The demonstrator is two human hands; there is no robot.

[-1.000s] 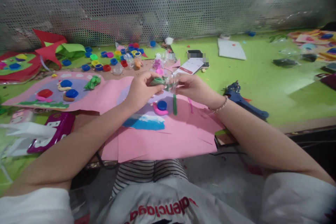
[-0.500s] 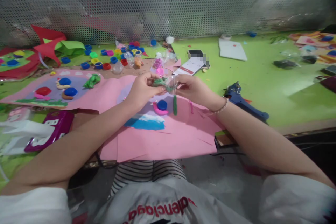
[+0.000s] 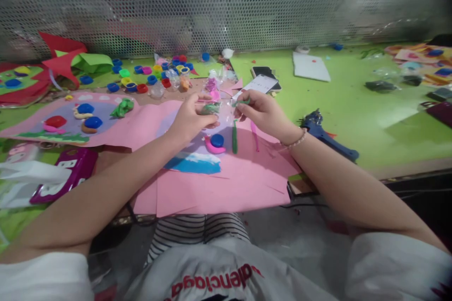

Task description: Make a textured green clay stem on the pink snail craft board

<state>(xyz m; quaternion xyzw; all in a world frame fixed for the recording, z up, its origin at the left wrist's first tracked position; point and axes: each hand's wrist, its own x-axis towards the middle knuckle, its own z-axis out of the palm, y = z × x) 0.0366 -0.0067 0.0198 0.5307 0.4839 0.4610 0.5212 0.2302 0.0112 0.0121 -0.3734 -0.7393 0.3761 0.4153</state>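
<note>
My left hand [image 3: 192, 117] is closed on a clear plastic bag [image 3: 226, 107] with green modelling clay [image 3: 210, 108] in it. Between the thumb and fingers of my right hand [image 3: 259, 110] is a small piece of green clay [image 3: 243, 102], apart from the lump in the bag. Both hands hover over a pink paper sheet [image 3: 219, 193]. Below them on the sheet lie a pink clay snail with a blue bottle-cap shell [image 3: 216, 140], a green clay strip [image 3: 235, 137], a thin pink strip [image 3: 254, 136] and a blue-and-white clay patch [image 3: 193, 163].
A second decorated pink sheet [image 3: 35, 120] lies to the left, near a purple case [image 3: 65, 176]. Behind are several bottle caps [image 3: 142, 88], a phone [image 3: 259, 83] and a white board [image 3: 310, 66]. A blue glue gun [image 3: 330, 138] rests at right, before a perforated metal panel [image 3: 197, 9].
My hands have drawn slightly apart. A piece of green clay now shows in my right hand, separate from the bagged lump in my left.
</note>
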